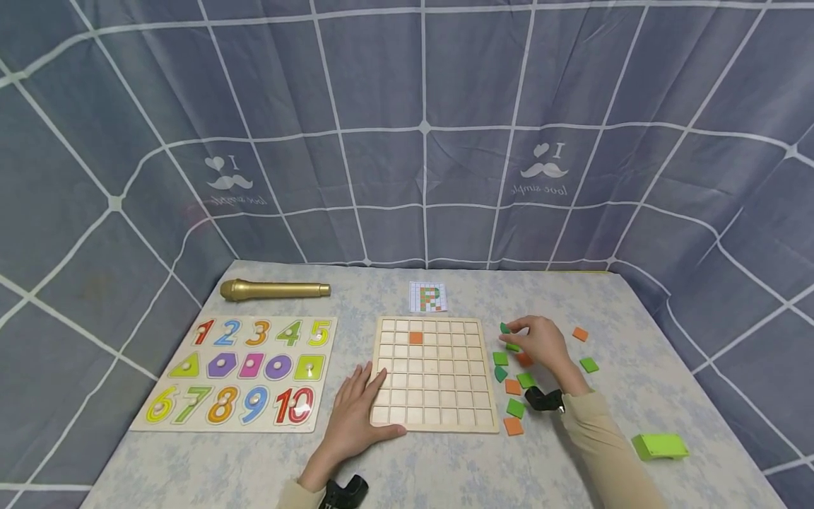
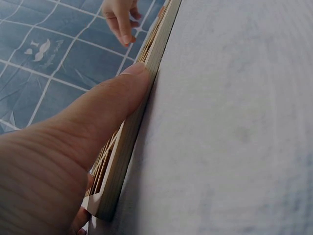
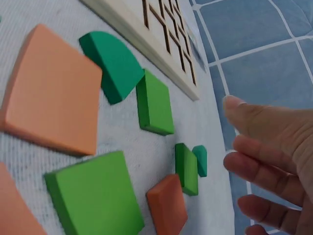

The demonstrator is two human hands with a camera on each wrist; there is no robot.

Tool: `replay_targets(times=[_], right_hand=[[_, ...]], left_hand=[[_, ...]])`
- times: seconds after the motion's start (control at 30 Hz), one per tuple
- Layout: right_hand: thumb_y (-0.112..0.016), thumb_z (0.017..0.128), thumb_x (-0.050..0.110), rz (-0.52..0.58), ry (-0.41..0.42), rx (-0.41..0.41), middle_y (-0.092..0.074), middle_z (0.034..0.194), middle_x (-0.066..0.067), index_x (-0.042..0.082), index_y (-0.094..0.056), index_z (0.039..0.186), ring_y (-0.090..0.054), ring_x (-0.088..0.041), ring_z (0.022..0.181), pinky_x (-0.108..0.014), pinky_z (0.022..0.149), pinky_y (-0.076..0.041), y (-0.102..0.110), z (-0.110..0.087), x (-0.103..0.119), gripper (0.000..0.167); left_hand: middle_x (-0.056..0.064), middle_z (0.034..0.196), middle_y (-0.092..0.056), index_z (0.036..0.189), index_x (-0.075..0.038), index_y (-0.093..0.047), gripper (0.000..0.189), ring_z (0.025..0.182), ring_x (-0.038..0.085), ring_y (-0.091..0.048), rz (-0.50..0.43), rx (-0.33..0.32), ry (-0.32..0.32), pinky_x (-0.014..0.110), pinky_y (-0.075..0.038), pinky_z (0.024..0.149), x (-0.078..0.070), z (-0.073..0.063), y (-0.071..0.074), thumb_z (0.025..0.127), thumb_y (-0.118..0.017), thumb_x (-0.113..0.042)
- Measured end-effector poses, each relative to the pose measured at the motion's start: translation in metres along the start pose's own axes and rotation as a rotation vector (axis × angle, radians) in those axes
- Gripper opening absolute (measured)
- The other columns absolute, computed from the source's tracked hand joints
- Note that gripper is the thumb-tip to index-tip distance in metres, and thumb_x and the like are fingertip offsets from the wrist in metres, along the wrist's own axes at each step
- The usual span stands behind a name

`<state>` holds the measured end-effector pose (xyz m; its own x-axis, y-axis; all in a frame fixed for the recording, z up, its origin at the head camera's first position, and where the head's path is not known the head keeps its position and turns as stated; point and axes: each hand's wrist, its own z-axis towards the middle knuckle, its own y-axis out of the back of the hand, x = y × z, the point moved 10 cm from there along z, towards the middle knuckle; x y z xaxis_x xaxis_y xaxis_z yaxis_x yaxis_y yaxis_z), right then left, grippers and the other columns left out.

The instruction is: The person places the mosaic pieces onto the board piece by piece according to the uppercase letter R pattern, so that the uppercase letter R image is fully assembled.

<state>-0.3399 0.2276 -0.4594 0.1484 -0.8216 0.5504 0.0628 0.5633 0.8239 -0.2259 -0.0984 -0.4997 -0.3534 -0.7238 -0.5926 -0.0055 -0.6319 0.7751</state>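
Observation:
A square wooden grid board point(image 1: 435, 382) has one orange square tile point(image 1: 416, 338) in an upper cell. My left hand point(image 1: 353, 418) is spread at the board's near left corner, fingers along the left side and thumb point(image 2: 115, 95) against the near edge. To the board's right, my right hand point(image 1: 540, 344) hovers over loose tiles, its bent fingertips close to a dark green rounded piece point(image 1: 504, 328) and a light green square point(image 1: 513, 347). In the right wrist view, thumb and fingers point(image 3: 254, 171) stand apart with nothing between them.
Several orange and green tiles point(image 1: 516, 408) lie along the board's right side. A pattern card point(image 1: 428, 297) is behind the board. On the left are a number puzzle point(image 1: 237, 382) and a gold microphone point(image 1: 275, 290). A green block point(image 1: 660, 447) lies at front right.

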Motion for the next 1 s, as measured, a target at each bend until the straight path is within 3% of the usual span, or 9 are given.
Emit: replay_targets(times=[0.2,0.43,1.0], right_hand=[[-0.077,0.081,0.028,-0.014,-0.041,0.063,-0.068,0.092,-0.010,0.001,-0.073,0.102,-0.061,-0.025,0.077,-0.039,0.062,-0.050,-0.003,-0.002,-0.008,0.035],[-0.077,0.080,0.029,-0.011,-0.093,0.090,-0.067,0.094,-0.010,0.002,-0.073,0.101,-0.061,-0.028,0.083,-0.043,0.067,-0.050,-0.002,-0.004,-0.016,0.035],[-0.079,0.078,0.028,-0.031,-0.132,0.163,-0.068,0.095,-0.010,0.005,-0.074,0.098,-0.062,-0.027,0.081,-0.042,0.066,-0.051,-0.013,-0.003,-0.028,0.031]], left_hand=[[0.024,0.149,-0.028,0.143,-0.005,-0.043,0.101,0.139,0.041,-0.016,-0.006,0.016,0.009,0.056,-0.013,0.109,0.002,-0.001,-0.002,0.064,-0.079,-0.057],[0.022,0.151,-0.025,0.144,-0.006,-0.041,0.101,0.140,0.039,-0.013,-0.015,0.054,0.032,0.054,-0.011,0.110,0.003,0.000,-0.005,0.065,-0.078,-0.057],[0.021,0.151,-0.025,0.145,-0.007,-0.040,0.102,0.140,0.038,-0.012,-0.006,0.053,0.040,0.053,-0.010,0.110,0.005,0.001,-0.004,0.065,-0.078,-0.059]])
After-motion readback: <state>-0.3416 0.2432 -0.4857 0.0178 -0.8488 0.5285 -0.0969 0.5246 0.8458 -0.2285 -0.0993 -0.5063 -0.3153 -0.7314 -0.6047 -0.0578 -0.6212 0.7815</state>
